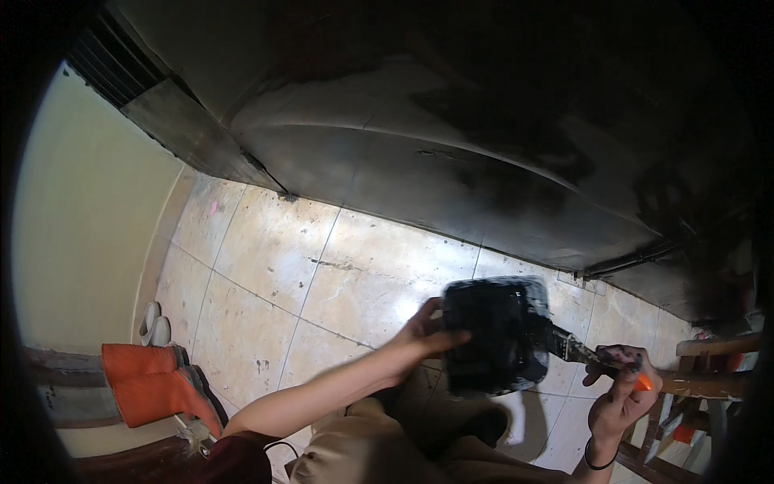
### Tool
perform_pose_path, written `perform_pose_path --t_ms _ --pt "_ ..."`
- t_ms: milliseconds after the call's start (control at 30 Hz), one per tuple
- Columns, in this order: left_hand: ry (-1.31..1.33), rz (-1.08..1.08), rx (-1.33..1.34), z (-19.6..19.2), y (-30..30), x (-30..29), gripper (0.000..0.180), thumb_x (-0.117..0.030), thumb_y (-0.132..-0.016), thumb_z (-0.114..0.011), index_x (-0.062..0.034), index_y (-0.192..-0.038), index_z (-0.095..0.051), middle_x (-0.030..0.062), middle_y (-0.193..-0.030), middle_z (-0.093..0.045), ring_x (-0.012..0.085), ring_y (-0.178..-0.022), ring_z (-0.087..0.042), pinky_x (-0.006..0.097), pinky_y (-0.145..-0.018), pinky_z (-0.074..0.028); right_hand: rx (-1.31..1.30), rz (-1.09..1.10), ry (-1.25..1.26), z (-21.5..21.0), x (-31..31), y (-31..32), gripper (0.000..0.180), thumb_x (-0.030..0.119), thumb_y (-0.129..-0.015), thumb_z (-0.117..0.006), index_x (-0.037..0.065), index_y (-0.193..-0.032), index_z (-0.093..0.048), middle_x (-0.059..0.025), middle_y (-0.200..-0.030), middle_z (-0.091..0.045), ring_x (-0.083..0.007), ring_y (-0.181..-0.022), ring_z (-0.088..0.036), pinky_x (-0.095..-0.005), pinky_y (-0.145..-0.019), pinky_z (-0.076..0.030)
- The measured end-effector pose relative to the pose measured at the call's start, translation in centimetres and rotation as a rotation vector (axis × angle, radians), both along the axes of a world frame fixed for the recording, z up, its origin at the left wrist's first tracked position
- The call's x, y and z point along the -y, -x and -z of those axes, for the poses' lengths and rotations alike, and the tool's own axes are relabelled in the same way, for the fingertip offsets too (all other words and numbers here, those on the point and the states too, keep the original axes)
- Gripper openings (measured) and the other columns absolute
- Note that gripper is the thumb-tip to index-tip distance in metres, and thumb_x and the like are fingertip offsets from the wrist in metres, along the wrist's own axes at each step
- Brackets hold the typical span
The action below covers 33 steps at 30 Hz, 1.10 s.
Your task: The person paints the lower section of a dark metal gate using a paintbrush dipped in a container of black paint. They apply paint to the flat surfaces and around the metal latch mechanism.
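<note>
My left hand grips the left side of a squarish plastic container, with the thumb over its rim. Its inside is coated in wet, glossy black paint, and pale smears show along the top and right edges. In my right hand is a flat paintbrush with an orange handle end. The brush points left, its dark bristles at the container's right edge; the bristle tips merge with the black paint. Dark stains mark the right fingers. Beyond the hands stands a large, dark, glossy panelled surface.
Paint-speckled beige floor tiles lie below. Orange boots and a pair of white shoes sit at the left by a pale yellow wall. Wooden furniture stands close to my right hand.
</note>
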<state>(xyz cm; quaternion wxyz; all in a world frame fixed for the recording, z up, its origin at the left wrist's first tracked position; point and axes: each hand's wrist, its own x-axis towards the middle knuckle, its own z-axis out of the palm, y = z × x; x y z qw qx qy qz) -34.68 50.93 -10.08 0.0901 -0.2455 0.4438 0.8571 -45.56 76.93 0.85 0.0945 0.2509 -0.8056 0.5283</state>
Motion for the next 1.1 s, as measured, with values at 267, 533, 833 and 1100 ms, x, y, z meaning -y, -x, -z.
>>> perform_pose_path --t_ms 267,533,833,1100 --pt "0.063 0.137 -0.095 -1.9 2.9 -1.7 0.102 -0.032 -0.082 -0.086 0.0030 -0.152 -0.021 0.0199 -0.135 -0.056 0.0264 -0.126 -0.056 0.038 -0.107 -0.046 -0.610 0.127 -0.657 -3.0 1.1 -0.4 0.018 0.011 -0.097 -0.061 -0.002 -0.085 -0.066 -0.0082 -0.060 -0.057 -0.0272 -0.054 -0.056 -0.0354 -0.061 -0.045" --pt "0.097 0.039 -0.177 -5.8 2.7 -0.9 0.065 -0.007 -0.088 -0.078 -0.0057 -0.139 -0.038 0.0141 -0.128 -0.064 0.0216 -0.120 -0.061 0.035 -0.104 -0.048 -0.198 0.086 -0.480 -5.7 2.1 -0.4 0.031 0.009 -0.097 -0.065 0.001 -0.071 -0.051 -0.0110 -0.055 -0.044 -0.0277 -0.044 -0.042 -0.0326 -0.046 -0.037" --pt "0.108 -0.008 -0.245 -6.8 3.9 -1.0 0.054 -0.004 -0.090 -0.075 -0.0047 -0.133 -0.042 0.0108 -0.120 -0.068 0.0162 -0.111 -0.064 0.030 -0.098 -0.048 -0.183 0.111 -0.444 -2.9 1.4 -0.1 0.030 0.009 -0.096 -0.067 0.003 -0.070 -0.052 -0.0084 -0.052 -0.046 -0.0240 -0.041 -0.043 -0.0311 -0.045 -0.036" --pt "0.030 -0.005 -0.004 -0.6 4.2 -2.2 0.045 -0.016 -0.095 -0.071 -0.0089 -0.132 -0.046 0.0017 -0.104 -0.067 0.0090 -0.092 -0.063 0.023 -0.075 -0.049 0.327 0.125 0.009 1.6 -2.1 -2.7 0.017 0.005 -0.097 -0.065 -0.011 -0.097 -0.070 -0.0105 -0.080 -0.073 -0.0124 -0.067 -0.070 -0.0242 -0.063 -0.054"
